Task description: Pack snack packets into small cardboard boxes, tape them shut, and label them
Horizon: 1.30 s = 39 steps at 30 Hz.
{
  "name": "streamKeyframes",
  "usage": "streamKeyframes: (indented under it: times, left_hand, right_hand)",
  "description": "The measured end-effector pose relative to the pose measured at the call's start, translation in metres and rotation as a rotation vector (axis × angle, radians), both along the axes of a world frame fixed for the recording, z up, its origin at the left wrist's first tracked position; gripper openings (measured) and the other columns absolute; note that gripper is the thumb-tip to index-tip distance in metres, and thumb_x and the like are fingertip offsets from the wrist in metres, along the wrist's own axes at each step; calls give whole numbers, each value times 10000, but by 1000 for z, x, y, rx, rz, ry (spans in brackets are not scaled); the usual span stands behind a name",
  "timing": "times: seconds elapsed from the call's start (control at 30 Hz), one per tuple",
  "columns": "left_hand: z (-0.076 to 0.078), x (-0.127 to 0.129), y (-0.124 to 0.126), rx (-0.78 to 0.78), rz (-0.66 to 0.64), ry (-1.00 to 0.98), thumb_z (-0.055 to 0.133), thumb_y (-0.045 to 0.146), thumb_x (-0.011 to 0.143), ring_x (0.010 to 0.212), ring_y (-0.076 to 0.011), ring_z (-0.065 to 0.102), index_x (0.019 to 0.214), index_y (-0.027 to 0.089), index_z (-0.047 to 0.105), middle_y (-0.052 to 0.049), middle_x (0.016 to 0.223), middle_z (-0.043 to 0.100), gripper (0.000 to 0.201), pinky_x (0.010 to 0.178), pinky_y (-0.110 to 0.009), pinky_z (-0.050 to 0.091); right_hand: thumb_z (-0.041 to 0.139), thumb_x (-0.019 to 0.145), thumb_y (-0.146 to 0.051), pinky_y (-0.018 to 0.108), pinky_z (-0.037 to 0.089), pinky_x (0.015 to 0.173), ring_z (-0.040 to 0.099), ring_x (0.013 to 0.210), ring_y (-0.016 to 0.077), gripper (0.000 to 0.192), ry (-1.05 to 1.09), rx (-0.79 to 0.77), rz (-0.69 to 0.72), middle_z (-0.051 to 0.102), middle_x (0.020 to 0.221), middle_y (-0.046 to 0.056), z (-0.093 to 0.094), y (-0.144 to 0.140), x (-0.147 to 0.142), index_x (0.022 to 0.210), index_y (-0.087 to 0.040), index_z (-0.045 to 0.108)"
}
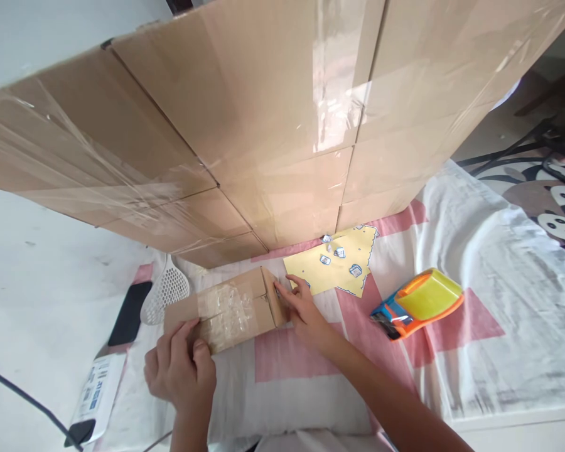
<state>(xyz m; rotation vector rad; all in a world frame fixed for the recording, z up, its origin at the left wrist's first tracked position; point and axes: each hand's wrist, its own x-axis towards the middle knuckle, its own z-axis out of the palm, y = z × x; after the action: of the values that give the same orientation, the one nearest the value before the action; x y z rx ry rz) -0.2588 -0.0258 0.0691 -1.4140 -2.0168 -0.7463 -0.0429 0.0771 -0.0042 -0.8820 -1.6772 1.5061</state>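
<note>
A small cardboard box (pixel 257 304) with clear tape across its top lies on the pink and white cloth. My left hand (pixel 181 364) is closed around its near left corner, fingers curled over the top and thumb at the near side. At the opposite end, my right hand (pixel 306 311) holds the box's right edge, with one finger stretched out past it. Beyond that hand is a yellow paper sheet (pixel 313 258) with several small blue-edged cut-outs on it. The lower fingers of my right hand are partly hidden.
A large taped cardboard panel (pixel 282 169) stands at the back. On the right lies an orange, blue and yellow toy-like object (pixel 424 301). To the left are a white perforated strainer (pixel 167 292), a dark flat object (pixel 129 314) and a white labelled pack (pixel 96 392) near a cable (pixel 26 395).
</note>
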Motion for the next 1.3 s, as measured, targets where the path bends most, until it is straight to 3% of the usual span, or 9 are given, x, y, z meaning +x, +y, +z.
streamKeyframes:
  times: [0.23,0.43,0.57,0.8,0.87,0.93,1.03,1.2,1.3]
  left_hand:
    - [0,0,-2,10,-9,8,521,276,915,909,-261,601,1068,188,737,-106,1096,740,279,825,-388,440]
    - [1,1,-9,10,-20,-18,535,274,883,893,-261,589,1064,200,741,-101,1094,742,284,820,-392,426]
    - [2,-2,-10,29,-23,17,535,257,885,881,-256,593,1061,193,739,-101,1084,747,276,793,-375,422]
    - [-4,-23,-20,57,-128,52,553,246,872,869,-266,627,1113,191,734,-115,1087,754,305,820,-395,460]
    - [-6,-32,-22,72,-174,26,545,250,882,874,-274,646,1120,190,733,-118,1086,754,308,833,-411,471]
    - [-4,-41,-25,86,-206,-29,524,249,904,898,-282,667,1097,190,731,-118,1080,751,289,858,-429,482]
    - [3,-51,-33,56,-225,-156,488,241,941,998,-311,678,1049,172,715,-140,1087,736,260,942,-477,483]
    - [7,-52,-46,29,-275,-170,495,235,946,1030,-331,679,1046,158,704,-160,1082,734,244,1000,-529,480]
    - [2,-40,-49,69,-293,-107,540,262,936,1014,-337,690,1108,162,719,-167,1098,744,268,1018,-552,476]
  right_hand:
    - [369,892,-81,499,279,1238,409,1406,207,656,115,-126,-101,478,1507,23,10,-4,0,1457,-351,563]
    - [386,912,-109,491,393,1125,501,1235,205,789,57,-121,-191,563,1435,33,17,-7,2,1630,-385,208]
    - [397,907,-99,480,414,1093,496,1235,209,841,37,-111,-109,567,1463,28,19,-13,2,1646,-379,108]
    - [505,844,-110,442,515,954,594,1104,252,837,-16,19,-172,741,1177,58,24,-17,3,1628,-283,272]
    - [595,810,-143,486,445,1084,523,1269,279,918,-32,154,-115,684,1335,68,30,-17,7,1641,-274,227]
    - [732,770,-250,505,375,1160,405,1422,322,1075,-70,259,26,444,1594,110,39,-16,10,1658,-258,127]
    - [857,693,-474,507,405,1132,332,1490,392,1349,-201,305,227,116,1716,151,55,-15,13,1653,-262,-68]
    - [947,497,-555,481,523,941,607,1218,414,1596,-352,420,285,241,1657,200,62,-24,5,1637,-293,-138]
    - [969,459,-497,464,539,896,639,1147,390,1633,-372,346,228,291,1605,213,56,-34,7,1629,-318,-155]
